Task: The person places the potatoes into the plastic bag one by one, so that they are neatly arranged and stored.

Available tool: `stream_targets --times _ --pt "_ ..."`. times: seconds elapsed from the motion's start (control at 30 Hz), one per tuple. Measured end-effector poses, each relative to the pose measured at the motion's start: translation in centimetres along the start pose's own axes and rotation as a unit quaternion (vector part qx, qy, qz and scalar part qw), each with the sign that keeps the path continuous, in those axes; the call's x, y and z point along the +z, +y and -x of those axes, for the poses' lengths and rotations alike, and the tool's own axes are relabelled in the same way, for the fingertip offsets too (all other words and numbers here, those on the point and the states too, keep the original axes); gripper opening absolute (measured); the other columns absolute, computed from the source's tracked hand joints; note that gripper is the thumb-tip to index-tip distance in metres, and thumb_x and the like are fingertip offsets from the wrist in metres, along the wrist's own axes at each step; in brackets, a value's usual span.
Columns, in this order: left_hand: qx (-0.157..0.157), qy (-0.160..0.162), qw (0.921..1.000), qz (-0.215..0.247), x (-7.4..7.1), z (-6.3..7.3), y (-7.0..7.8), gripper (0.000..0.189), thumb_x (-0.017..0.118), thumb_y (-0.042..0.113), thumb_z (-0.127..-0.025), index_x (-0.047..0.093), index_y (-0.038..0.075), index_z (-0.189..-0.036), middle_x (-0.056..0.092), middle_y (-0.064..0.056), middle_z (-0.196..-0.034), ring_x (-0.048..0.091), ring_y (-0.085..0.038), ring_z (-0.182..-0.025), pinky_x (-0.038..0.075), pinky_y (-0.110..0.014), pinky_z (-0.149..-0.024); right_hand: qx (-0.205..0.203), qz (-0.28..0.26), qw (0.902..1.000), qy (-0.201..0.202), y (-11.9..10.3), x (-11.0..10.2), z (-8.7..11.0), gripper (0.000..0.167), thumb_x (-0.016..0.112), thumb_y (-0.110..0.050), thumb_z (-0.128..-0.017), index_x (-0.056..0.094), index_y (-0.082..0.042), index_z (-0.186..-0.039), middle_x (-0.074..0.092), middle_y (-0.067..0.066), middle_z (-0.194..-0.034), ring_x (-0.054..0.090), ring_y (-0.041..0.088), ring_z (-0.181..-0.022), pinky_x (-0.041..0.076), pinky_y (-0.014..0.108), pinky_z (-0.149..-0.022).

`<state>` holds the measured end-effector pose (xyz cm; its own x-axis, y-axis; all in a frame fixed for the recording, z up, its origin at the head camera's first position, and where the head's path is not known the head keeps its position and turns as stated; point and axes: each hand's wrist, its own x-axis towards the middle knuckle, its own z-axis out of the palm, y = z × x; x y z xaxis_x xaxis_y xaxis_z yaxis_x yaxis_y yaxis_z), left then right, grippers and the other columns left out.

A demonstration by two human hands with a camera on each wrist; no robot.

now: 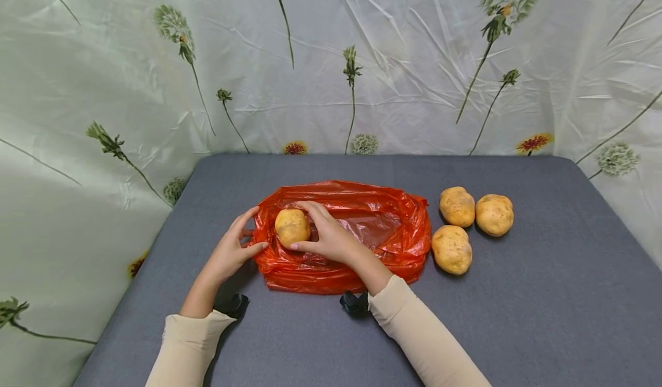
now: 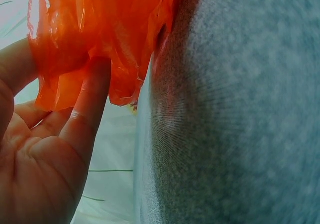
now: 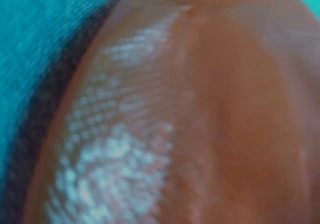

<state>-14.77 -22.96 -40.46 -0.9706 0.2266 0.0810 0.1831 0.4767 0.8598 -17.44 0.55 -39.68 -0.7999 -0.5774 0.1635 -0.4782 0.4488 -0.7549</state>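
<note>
A red plastic bag [image 1: 331,286] lies spread with its mouth up on the grey table. Inside its left end sits a potato [image 1: 291,226]. My right hand [image 1: 331,237] holds this potato from the right, thumb at its near side and fingers at its far side. At the bag's left rim, my left hand [image 1: 230,255] grips the plastic between thumb and fingers. The left wrist view shows the bag's edge [image 2: 125,79] hanging between the thumb and fingers of that hand [image 2: 45,169]. Red plastic [image 3: 240,109] fills most of the right wrist view, blurred.
Right of the bag lie three more potatoes: one at the back [image 1: 457,206], one further right [image 1: 494,215] and one in front [image 1: 452,250], close to the bag's right end. A flowered curtain [image 1: 310,105] hangs behind the grey table [image 1: 543,318].
</note>
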Motion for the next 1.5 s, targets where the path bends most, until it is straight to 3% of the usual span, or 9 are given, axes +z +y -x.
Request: stream_targets --times 0.2,0.47,0.9,1.13,1.33,1.5 --pt "-0.007 -0.001 1.0 -0.006 0.0 0.5 2.4 0.071 0.064 -0.004 -0.079 0.024 -0.003 -0.139 0.024 -0.026 -0.136 0.045 -0.043 -0.103 0.042 -0.053 -0.081 -0.02 0.016 0.9996 0.016 -0.7 -0.9 0.8 0.076 0.066 -0.041 -0.08 0.026 -0.016 -0.14 0.025 0.004 -0.142 0.029 0.02 -0.127 0.033 0.044 -0.095" --pt "-0.006 -0.005 0.9999 -0.008 -0.1 0.5 2.4 0.071 0.064 -0.003 -0.08 0.024 -0.002 -0.139 0.024 -0.024 -0.136 0.046 -0.041 -0.103 0.044 -0.05 -0.079 -0.071 0.032 0.9954 0.056 -0.7 -1.8 1.9 0.074 0.066 -0.036 -0.08 0.027 -0.016 -0.14 0.029 0.0 -0.141 0.028 0.014 -0.127 0.03 0.038 -0.098" --pt "-0.012 -0.008 0.9999 -0.008 -0.1 0.6 2.4 0.071 0.064 -0.003 -0.08 0.025 -0.001 -0.139 0.024 -0.024 -0.136 0.046 -0.04 -0.102 0.044 -0.048 -0.079 -0.099 0.049 0.9896 0.092 -0.9 -3.4 3.7 0.077 0.068 -0.036 -0.079 0.025 -0.015 -0.14 0.029 0.005 -0.142 0.027 0.017 -0.128 0.03 0.041 -0.098" --pt "-0.011 -0.008 0.9999 -0.002 -0.2 0.5 2.3 0.071 0.064 -0.003 -0.08 0.024 -0.001 -0.139 0.025 -0.024 -0.136 0.047 -0.039 -0.102 0.047 -0.039 -0.076 -0.13 0.067 0.9823 0.116 -0.5 -4.4 4.5 0.078 0.069 -0.035 -0.078 0.027 -0.01 -0.139 0.031 0.007 -0.14 0.029 0.019 -0.127 0.028 0.04 -0.099" --pt "-0.009 -0.008 0.9999 0.002 -0.2 0.5 2.3 0.071 0.064 -0.004 -0.08 0.025 -0.001 -0.139 0.026 -0.024 -0.134 0.047 -0.039 -0.101 0.048 -0.032 -0.074 -0.13 0.069 0.981 0.126 -0.1 -5.2 5.3 0.08 0.065 -0.043 -0.079 0.025 -0.01 -0.14 0.029 0.007 -0.141 0.027 0.021 -0.128 0.029 0.042 -0.098" --pt "-0.008 -0.008 0.9999 -0.001 -0.1 0.5 2.4 0.071 0.064 -0.004 -0.08 0.025 -0.002 -0.139 0.026 -0.024 -0.134 0.047 -0.039 -0.101 0.048 -0.033 -0.074 -0.113 0.061 0.9827 0.133 0.2 -5.8 6.1 0.081 0.066 -0.044 -0.078 0.024 -0.014 -0.141 0.027 0.004 -0.142 0.027 0.019 -0.128 0.03 0.043 -0.097"
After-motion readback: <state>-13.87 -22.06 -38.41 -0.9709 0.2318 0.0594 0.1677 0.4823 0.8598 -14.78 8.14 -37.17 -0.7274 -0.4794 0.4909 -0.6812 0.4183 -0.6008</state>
